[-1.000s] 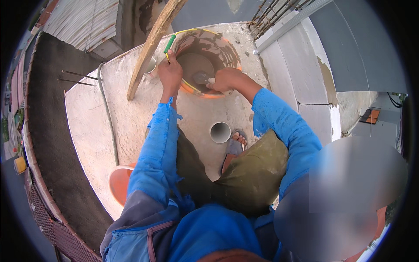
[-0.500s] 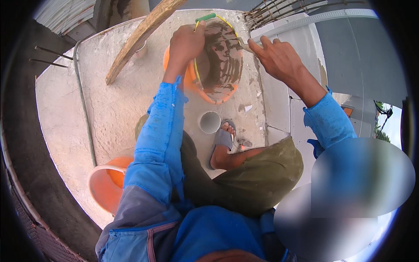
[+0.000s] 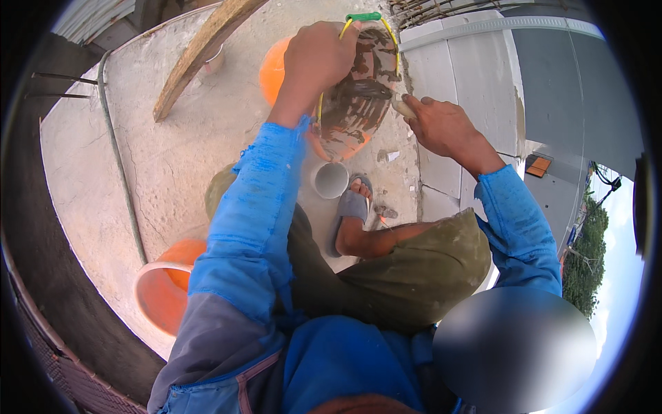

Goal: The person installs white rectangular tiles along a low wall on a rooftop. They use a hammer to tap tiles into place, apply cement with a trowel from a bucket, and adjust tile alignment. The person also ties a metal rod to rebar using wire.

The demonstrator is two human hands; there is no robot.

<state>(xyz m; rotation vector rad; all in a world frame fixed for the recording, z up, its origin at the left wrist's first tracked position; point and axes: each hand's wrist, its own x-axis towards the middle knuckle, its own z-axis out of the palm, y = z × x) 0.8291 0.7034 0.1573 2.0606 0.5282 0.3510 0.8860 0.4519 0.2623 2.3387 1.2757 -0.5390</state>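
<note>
An orange bucket is tipped so its mouth faces me, the inside smeared with wet grey mortar. It has a yellow wire handle with a green grip. My left hand is closed at the bucket's upper left rim, by the wire; its fingertips are partly hidden. My right hand grips the pale handle of a trowel at the right side of the mouth. The trowel's dark, wet blade lies across the bucket's opening.
A white pipe opening is near my sandalled foot. A second orange bucket lies at lower left. A wooden plank, a hose and two rods are left. Pale blocks line the right.
The trowel has come inward and down, its blade now showing across the bucket's mouth. My left hand and the bucket appear further right in view.
</note>
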